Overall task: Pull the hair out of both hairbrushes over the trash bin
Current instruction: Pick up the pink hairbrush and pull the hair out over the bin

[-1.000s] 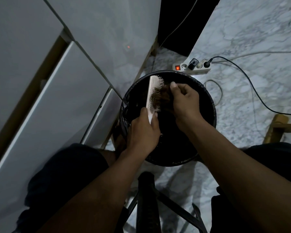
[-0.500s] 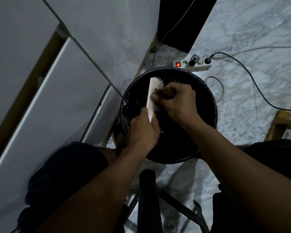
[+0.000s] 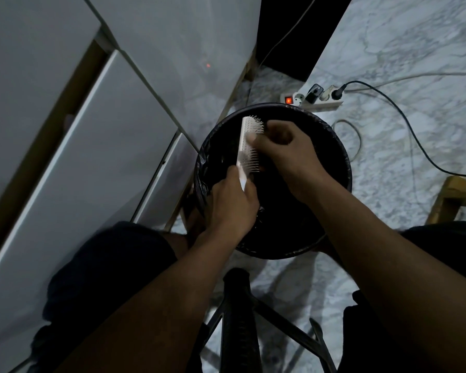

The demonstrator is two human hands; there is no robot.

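A white hairbrush (image 3: 246, 146) stands nearly upright over the round black trash bin (image 3: 336, 168), bristles facing right. My left hand (image 3: 230, 203) grips its handle from below. My right hand (image 3: 285, 146) is curled against the bristles at mid-length, thumb pressed on the brush's spine and fingers closed among the bristles. Whether hair is pinched between those fingers is hidden. The bin holds a black liner. Only one hairbrush is in view.
White cabinet doors (image 3: 92, 146) rise on the left. A power strip (image 3: 311, 99) with a lit red switch lies behind the bin, cables trailing over the marble floor. A wooden leg (image 3: 447, 200) stands at right. A black stool frame (image 3: 238, 319) sits between my knees.
My right hand, which pulled a tuft of brown hair away from the bristles a second ago, has moved back onto the brush and closed on it. The brush and left hand barely shifted.
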